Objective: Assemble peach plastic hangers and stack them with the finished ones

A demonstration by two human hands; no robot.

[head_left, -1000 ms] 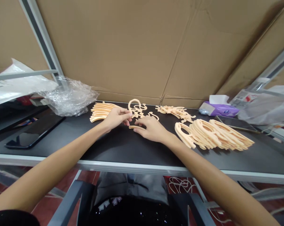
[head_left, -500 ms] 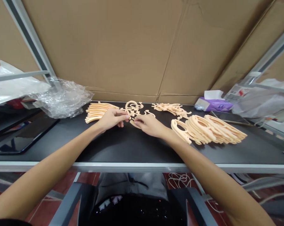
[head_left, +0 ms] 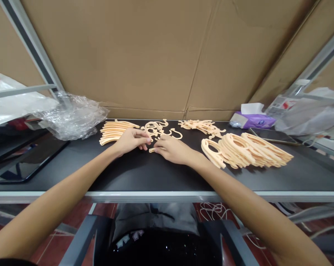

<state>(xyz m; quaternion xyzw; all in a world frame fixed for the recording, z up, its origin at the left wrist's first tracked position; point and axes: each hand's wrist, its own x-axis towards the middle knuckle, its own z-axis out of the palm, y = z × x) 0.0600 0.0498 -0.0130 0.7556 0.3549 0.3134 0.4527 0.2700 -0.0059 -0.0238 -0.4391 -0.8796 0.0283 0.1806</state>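
I'm watching from the head camera, with 12 o'clock straight ahead across the black table (head_left: 128, 177). My left hand (head_left: 130, 142) and right hand (head_left: 171, 149) are close together near the table's middle, fingertips almost meeting. A small curved peach strip (head_left: 153, 149) lies at the right hand's fingers, at about 6 o'clock from the left hand's fingertips. Its long axis runs nearly sideways, with its free end pointing toward 9 o'clock and its other end tucked under the right fingers. The right fingers touch it, but I can't tell whether they are grasping it or only resting on it. The left hand is curled, its fingertips beside a tangle of peach hook shapes (head_left: 158, 130) at about 1 o'clock; I can't tell whether it holds anything.

A bundle of 
peach curved strips (head_left: 115, 133) sits at 11 o'clock from the hands, with their long axes running roughly sideways. A loose heap of peach pieces (head_left: 200, 126) lies at 2 o'clock, and a long stack of peach oval rings (head_left: 247, 150) lies at 3 o'clock. Beyond the stack are a tissue box (head_left: 252, 120) and a phone (head_left: 272, 136). A tablet (head_left: 31, 159) lies at 9 o'clock, below crumpled plastic wrap (head_left: 75, 120).
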